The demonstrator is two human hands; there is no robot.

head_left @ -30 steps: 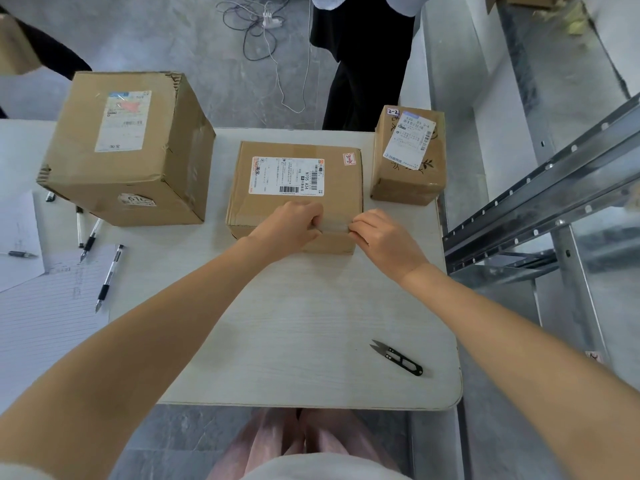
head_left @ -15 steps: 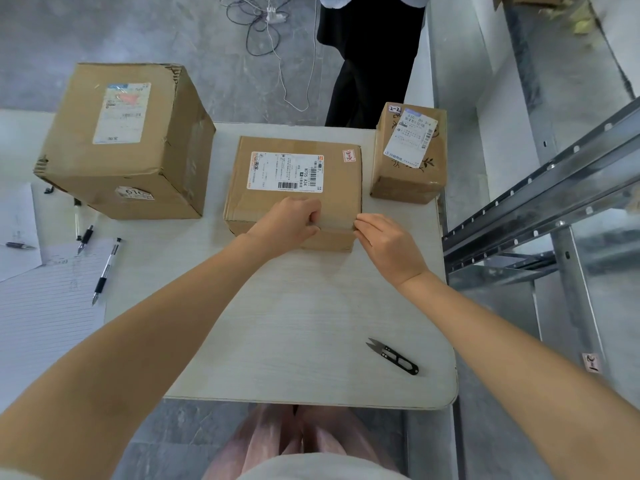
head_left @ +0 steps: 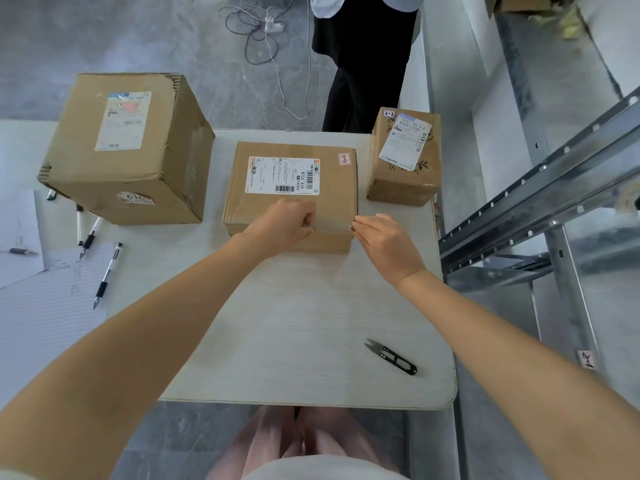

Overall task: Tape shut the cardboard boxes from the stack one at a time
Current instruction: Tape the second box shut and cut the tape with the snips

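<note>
Right hand (head_left: 388, 247) slid to box (head_left: 334, 192) corner, grip flat; left hand (head_left: 284, 226) fisted on edge.

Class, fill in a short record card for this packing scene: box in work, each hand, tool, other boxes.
Box in work: middle box, labelled, on table
Left hand: curled, resting on its near top edge
Right hand: fingers straight, touching its near right corner
Tool: snips on table, untouched
Other boxes: big box left, small box right
</note>
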